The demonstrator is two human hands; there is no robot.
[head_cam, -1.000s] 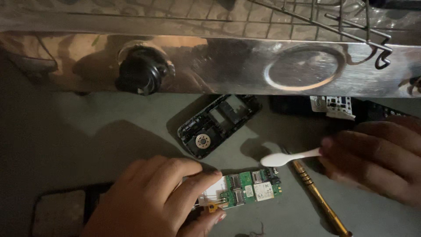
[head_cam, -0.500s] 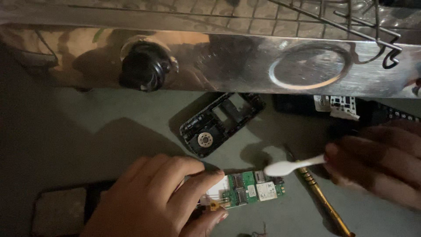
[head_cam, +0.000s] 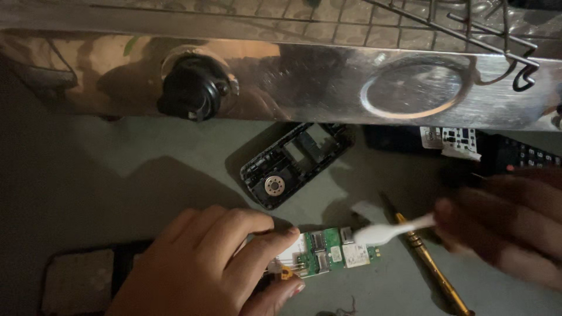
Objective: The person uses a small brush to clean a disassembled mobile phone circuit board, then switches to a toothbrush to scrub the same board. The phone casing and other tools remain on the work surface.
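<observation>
Shifted rightward since before, the right hand (head_cam: 503,228) grips a white brush (head_cam: 389,230) touching the green circuit board (head_cam: 333,253), best swept lightly, while the left hand (head_cam: 205,263) pinches it steady.

The right hand (head_cam: 503,228) was smeared by motion blur and cut off by the right edge, so its grip on the white toothbrush (head_cam: 389,229) was hard to read. The left hand (head_cam: 216,263) covered the left end of the green circuit board (head_cam: 336,253) and ran off the bottom edge. The brass screwdriver (head_cam: 430,263) left the frame at the bottom. The dark device (head_cam: 521,155) behind the right hand was half hidden.
</observation>
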